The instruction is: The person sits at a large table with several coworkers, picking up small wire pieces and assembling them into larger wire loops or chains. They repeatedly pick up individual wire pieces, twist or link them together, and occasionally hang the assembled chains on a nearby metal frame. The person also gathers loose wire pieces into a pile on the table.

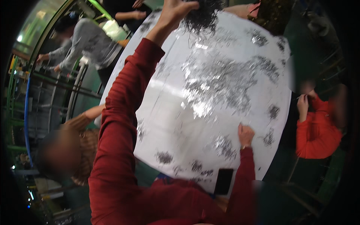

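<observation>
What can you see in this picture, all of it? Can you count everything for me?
table: one, white, in the middle
shiny bits: too many to count, silvery, mostly mid-table
small piles: several, dark, around the tabletop
tangled clump: one, black, far end, against the left hand
flat rectangle, perhaps a phone: one, black, near edge
other people: at least four; grey top far left, dark clothes far end, brown knit left, orange-red top right
pole: one, blue, far left
sleeves: two, dark red, reaching over the table
left hand: one, bare, raised at the far end
right hand: one, bare, curled, near the right edge
</observation>
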